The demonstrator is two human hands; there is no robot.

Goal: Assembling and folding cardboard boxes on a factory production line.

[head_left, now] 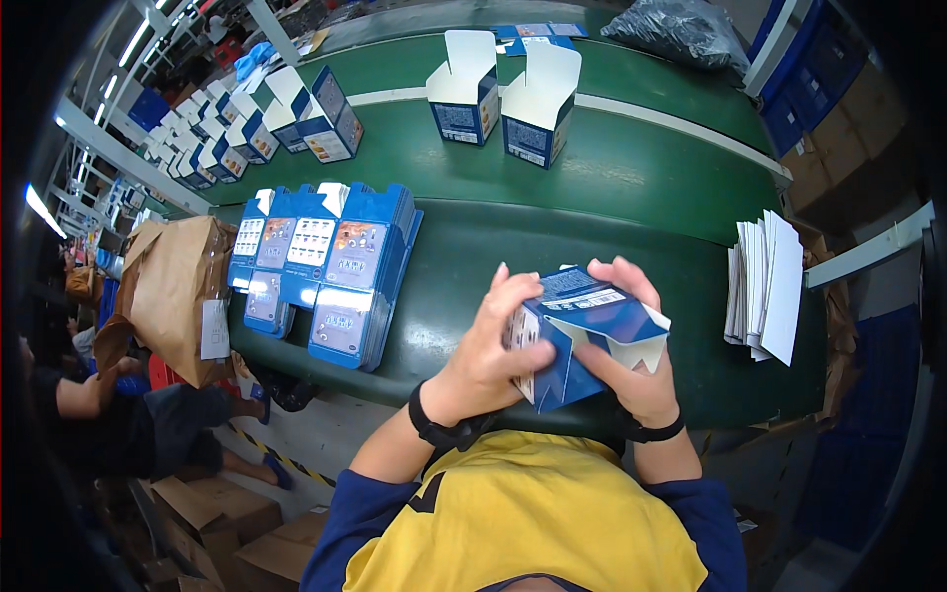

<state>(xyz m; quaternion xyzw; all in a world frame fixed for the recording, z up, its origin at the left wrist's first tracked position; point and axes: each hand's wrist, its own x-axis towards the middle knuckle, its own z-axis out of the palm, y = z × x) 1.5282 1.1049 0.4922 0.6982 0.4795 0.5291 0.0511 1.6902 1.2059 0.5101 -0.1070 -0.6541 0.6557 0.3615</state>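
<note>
Item: one blue carton (602, 318), held in the air above the near edge of the green counter (454, 257), in front of the wearer; thin printed card, glossy outside, white within, boxy, tilted, an end standing partly open; left grip (480, 347) closed about its left side, fingers behind, thumb on the near panel; right grip (643, 387) closed on the other side, thumb at the open flaps; step in hand, as judged: folding the flaps of one end; next move seems to call for steady hold and thumb pressure without creasing the card; also listed: flat blue cartons (347, 321), stacked, smooth, notched along the edges; white sheets (774, 286), slim, stiff-looking, fanned, at right; two open boxes (464, 120) (533, 135), upright, white lids raised, beyond.
</note>
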